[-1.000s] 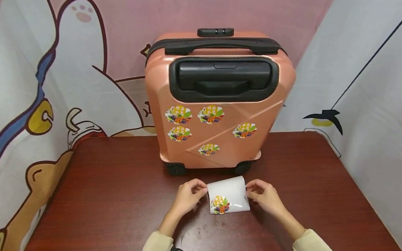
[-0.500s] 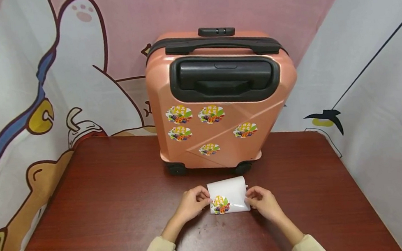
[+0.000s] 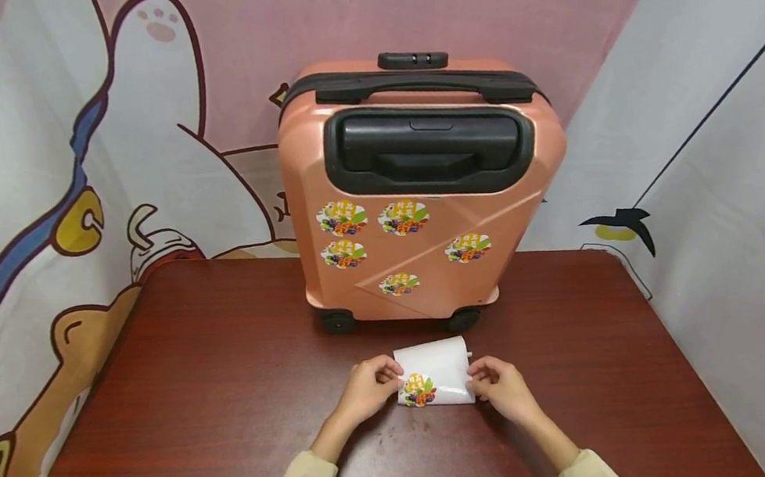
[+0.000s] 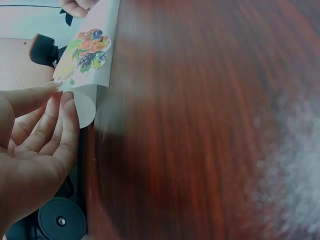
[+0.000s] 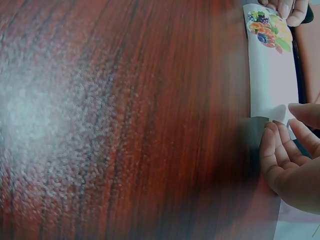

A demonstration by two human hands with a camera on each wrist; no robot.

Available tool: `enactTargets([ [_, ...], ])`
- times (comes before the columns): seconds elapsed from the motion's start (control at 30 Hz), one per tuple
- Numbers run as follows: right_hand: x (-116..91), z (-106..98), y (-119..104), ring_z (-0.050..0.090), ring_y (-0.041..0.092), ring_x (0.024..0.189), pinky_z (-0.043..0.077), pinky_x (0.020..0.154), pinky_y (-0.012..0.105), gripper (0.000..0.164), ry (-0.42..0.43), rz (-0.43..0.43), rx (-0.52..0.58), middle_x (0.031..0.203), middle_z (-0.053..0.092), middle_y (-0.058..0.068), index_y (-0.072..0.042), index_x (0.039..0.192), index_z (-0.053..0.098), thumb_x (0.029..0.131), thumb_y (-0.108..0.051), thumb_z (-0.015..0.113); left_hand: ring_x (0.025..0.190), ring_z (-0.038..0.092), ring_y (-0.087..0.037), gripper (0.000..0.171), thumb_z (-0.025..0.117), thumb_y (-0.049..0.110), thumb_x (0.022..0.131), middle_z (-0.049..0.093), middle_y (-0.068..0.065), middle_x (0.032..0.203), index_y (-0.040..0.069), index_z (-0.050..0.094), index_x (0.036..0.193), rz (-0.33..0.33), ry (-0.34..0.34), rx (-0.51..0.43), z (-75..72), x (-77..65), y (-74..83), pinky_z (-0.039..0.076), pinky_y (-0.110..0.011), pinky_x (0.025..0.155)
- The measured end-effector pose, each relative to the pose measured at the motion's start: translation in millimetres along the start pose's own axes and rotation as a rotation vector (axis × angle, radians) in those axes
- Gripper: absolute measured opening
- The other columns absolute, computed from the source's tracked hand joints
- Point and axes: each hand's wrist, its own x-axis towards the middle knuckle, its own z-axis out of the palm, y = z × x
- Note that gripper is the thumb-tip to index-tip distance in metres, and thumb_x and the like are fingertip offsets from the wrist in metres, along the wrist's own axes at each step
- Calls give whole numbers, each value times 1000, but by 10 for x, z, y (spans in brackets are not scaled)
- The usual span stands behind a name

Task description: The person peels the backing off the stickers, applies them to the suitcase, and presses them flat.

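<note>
A curled white sticker roll [image 3: 442,361] lies on the table just in front of the suitcase. One round fruit-print sticker [image 3: 417,390] shows at its near left corner. My left hand [image 3: 369,388] pinches the roll's left edge; the left wrist view has the thumb above and curled fingers [image 4: 59,117] below that edge. My right hand [image 3: 502,388] holds the opposite edge between thumb and fingers, as the right wrist view shows with the thumb [image 5: 302,114] over the paper. Part of the roll's underside is hidden by the fingers.
A salmon-pink suitcase [image 3: 306,160] stands upright on the brown table [image 3: 218,414], black wheels [image 3: 464,319] down. Several fruit stickers [image 3: 404,217] are on its front. Behind hangs a cartoon-print cloth [image 3: 227,59].
Both hands have slid toward the near side along the roll's two side edges. The roll has shifted and tilted very slightly. The suitcase stays put.
</note>
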Motion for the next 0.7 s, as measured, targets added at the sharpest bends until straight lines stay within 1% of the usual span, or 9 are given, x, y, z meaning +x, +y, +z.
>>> enactTargets([
  [0.23,-28,-15,-24,55,17,57,47,50,26,13,6,-7,-3,71,58,9,4,85,62,74,9,67,65,57,-10,11,69,-4,73,62,-5,73,1,63,81,-19,-6,-46,-2,3,25,48,-21,59],
  [0.5,-44,-58,-72,58,22,61,49,53,30,14,31,-20,-4,73,59,10,4,86,62,75,8,68,65,57,-12,11,69,-6,73,62,-4,72,1,63,81,-19,-12,-60,4,-4,50,47,-21,59],
  [0.57,-47,-62,-97,57,20,61,49,53,29,13,33,-39,-5,73,59,9,4,87,62,75,8,67,65,57,-12,11,69,-6,74,62,-4,73,1,63,81,-19,-11,-61,6,-5,62,47,-21,58],
  [0.7,-42,-42,-175,54,12,60,46,53,22,13,38,-77,2,74,60,10,5,87,63,75,9,66,65,58,-12,12,69,-6,74,62,-4,73,1,63,81,-15,-5,-65,16,2,78,47,-20,57],
])
